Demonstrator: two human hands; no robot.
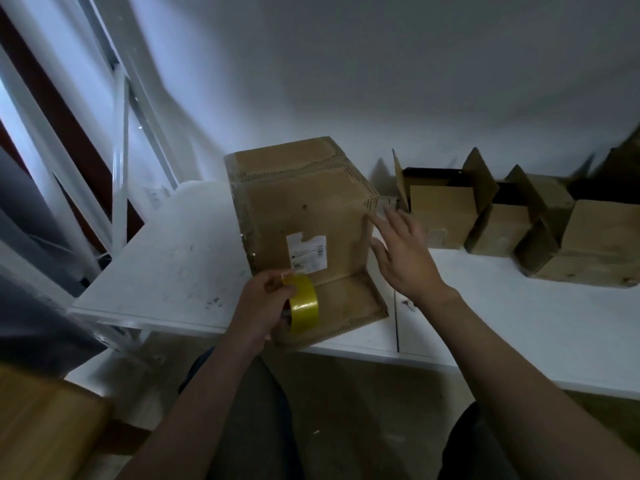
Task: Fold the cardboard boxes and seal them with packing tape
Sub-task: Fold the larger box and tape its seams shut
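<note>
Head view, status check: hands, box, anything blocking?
Left hand grips yellow tape roll. Right hand open at right edge of box. Box upright on table, near flap down. Open boxes to the right, clear of it.

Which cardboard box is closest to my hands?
The tall box with the white label, between your right hand and the left hand holding yellow tape; smaller boxes sit rightward.

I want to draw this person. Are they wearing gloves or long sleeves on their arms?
No gloves: the left hand and right hand are bare. The left forearm and right forearm are bare too, with no sleeves in view and no watch or bracelet.
</note>
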